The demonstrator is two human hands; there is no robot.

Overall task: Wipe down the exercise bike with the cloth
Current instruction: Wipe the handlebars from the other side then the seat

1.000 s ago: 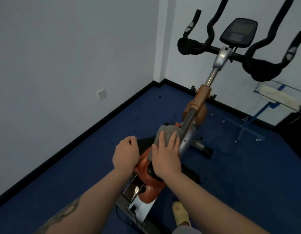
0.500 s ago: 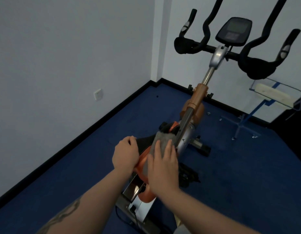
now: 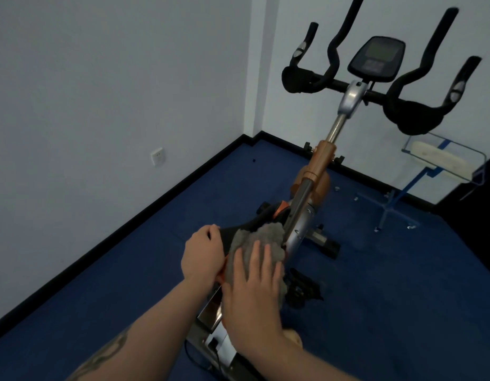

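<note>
Fingers [image 3: 259, 259] flat on cloth [image 3: 261, 239] (bike [image 3: 304, 215] stem slanting up-right)

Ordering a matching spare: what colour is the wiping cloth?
Grey; the cloth shows best in the head view, under the right hand.

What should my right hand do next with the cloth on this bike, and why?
Probably slide the right hand and the grey cloth forward up the orange frame toward the silver post. The fingers lie flat on the cloth, pressing it to the frame, while the left hand grips the bike beside it, so it looks braced for another stroke.
</note>
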